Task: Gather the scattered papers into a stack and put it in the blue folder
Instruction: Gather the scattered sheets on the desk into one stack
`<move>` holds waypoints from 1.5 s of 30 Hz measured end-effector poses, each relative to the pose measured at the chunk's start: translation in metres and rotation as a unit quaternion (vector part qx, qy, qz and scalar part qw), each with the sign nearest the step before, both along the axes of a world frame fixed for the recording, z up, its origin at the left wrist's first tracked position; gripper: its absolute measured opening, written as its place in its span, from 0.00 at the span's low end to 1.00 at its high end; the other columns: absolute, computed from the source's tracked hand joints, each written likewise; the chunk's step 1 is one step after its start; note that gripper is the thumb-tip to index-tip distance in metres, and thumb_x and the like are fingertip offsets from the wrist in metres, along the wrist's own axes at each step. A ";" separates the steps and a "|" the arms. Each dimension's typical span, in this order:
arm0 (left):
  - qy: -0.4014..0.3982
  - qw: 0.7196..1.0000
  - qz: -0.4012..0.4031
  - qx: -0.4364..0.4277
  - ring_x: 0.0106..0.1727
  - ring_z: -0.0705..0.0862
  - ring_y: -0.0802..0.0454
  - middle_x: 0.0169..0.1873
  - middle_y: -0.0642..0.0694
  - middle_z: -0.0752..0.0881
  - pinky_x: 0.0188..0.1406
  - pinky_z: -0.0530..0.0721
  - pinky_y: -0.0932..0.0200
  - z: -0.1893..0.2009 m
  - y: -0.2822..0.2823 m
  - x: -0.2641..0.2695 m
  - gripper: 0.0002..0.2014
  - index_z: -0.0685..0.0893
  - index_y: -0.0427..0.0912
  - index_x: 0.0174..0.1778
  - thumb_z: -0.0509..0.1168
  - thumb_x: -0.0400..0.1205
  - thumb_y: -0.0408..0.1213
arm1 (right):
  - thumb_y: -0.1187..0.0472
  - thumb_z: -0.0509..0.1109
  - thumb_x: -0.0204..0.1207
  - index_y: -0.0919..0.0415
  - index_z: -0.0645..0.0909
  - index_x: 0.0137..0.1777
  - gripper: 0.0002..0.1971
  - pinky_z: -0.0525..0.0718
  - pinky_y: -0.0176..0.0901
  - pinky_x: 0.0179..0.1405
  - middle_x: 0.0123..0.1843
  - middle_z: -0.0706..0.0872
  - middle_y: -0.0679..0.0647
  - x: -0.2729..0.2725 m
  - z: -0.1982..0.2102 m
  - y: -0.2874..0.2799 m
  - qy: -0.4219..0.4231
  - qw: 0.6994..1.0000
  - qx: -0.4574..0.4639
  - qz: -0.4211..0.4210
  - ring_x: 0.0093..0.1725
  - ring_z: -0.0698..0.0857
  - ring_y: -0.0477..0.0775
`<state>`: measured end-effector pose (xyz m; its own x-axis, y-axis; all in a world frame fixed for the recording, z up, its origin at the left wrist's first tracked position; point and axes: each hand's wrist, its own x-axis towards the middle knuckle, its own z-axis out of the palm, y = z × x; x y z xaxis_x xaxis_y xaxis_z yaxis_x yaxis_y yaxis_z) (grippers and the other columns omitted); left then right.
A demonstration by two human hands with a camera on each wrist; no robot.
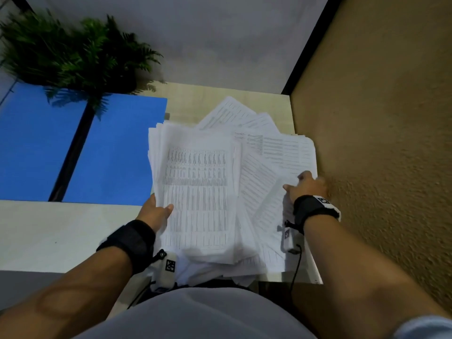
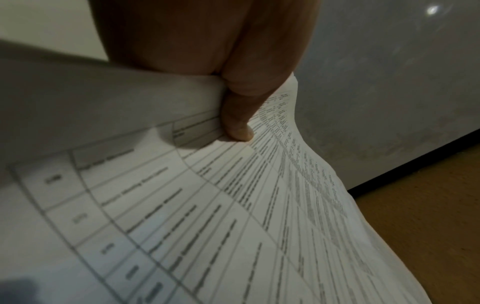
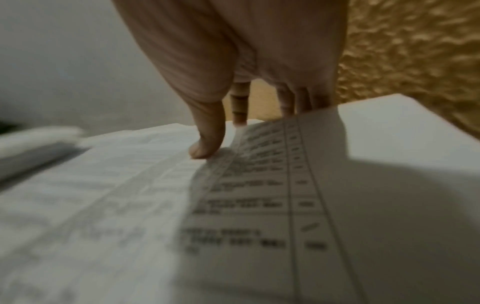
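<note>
A thick bundle of printed papers (image 1: 198,192) is lifted off the table at a tilt. My left hand (image 1: 156,211) grips its lower left edge, thumb (image 2: 236,123) on the top sheet (image 2: 233,216) and fingers hidden beneath. More printed sheets (image 1: 276,148) lie fanned out on the table to the right. My right hand (image 1: 305,185) is at their right edge; its thumb (image 3: 206,144) presses on top while the fingers (image 3: 287,100) reach behind a sheet's lifted edge (image 3: 306,160). The blue folder (image 1: 115,155) lies open flat at the left, with a black spine.
A green fern (image 1: 73,55) stands at the back left, its fronds over the folder. A rough brown wall (image 1: 379,143) runs close along the table's (image 1: 61,231) right side. A grey wall (image 1: 208,40) closes the back. The loose sheets overhang the table's near edge.
</note>
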<state>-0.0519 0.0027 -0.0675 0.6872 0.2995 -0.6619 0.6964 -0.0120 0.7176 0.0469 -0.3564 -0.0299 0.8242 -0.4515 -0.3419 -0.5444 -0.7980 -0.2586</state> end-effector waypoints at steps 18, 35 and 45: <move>0.039 0.995 -0.069 0.057 0.65 0.82 0.37 0.65 0.37 0.83 0.69 0.78 0.42 0.004 -0.008 0.005 0.20 0.73 0.38 0.73 0.63 0.85 0.30 | 0.63 0.90 0.50 0.64 0.76 0.65 0.41 0.84 0.53 0.62 0.64 0.85 0.60 -0.008 -0.015 -0.007 -0.097 0.951 0.139 -0.258 0.65 0.83 0.65; 0.005 1.000 -0.021 -0.009 0.63 0.84 0.40 0.64 0.41 0.85 0.69 0.79 0.42 0.017 -0.016 -0.002 0.18 0.78 0.39 0.70 0.65 0.83 0.31 | 0.58 0.75 0.73 0.64 0.84 0.53 0.12 0.88 0.58 0.58 0.53 0.90 0.64 0.002 0.116 0.000 -0.309 0.930 0.180 -0.080 0.51 0.89 0.65; -0.104 0.991 -0.047 -0.065 0.80 0.68 0.49 0.78 0.58 0.69 0.76 0.67 0.50 0.045 -0.039 -0.018 0.26 0.69 0.59 0.79 0.61 0.86 0.34 | 0.68 0.74 0.76 0.60 0.83 0.57 0.10 0.89 0.41 0.56 0.53 0.90 0.55 -0.039 0.166 0.048 -0.494 0.768 0.397 -0.095 0.47 0.90 0.42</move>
<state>-0.0699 -0.0366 -0.0223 0.8343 0.1491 -0.5308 0.5325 0.0315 0.8458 0.0084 -0.3083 0.1362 0.8032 -0.5682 0.1790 0.1440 -0.1064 -0.9838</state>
